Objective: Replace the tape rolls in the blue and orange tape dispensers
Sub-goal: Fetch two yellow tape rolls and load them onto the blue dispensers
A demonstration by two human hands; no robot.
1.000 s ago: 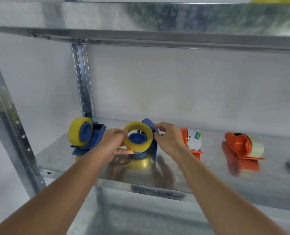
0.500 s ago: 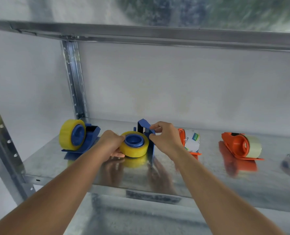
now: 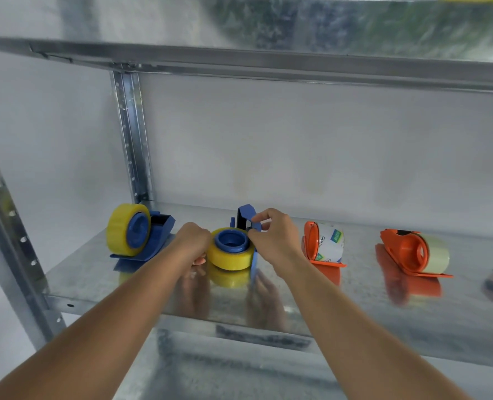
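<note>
On the metal shelf (image 3: 95, 287), the blue tape dispenser being worked on (image 3: 246, 219) sits in the middle, turned so that its yellow tape roll (image 3: 230, 256) lies flat with the blue hub (image 3: 231, 241) facing up; the roll's axis therefore points roughly upward, while the dispenser's frame stands on edge along the roll's right side. The left hand (image 3: 190, 243) is curled against the left flank of the roll, its fingers wrapped under and around the rim, gripping it. The right hand (image 3: 274, 238) is on the opposite side, thumb and forefinger pinching the blue frame near the cutter end, just above and to the right of the hub. So the roll sits directly between the two hands, touching the left one, with the frame held by the right; by my reading, the roll comes off or seats along that upright axis, with the left hand nearer to do the lifting and the right bracing the frame. A second blue dispenser with a yellow roll (image 3: 135, 235) stands upright to the left, apart from the hands. To the right stand an orange dispenser with a labelled white roll (image 3: 323, 243) and, farther along, another orange dispenser with a pale roll (image 3: 415, 252), both untouched.
</note>
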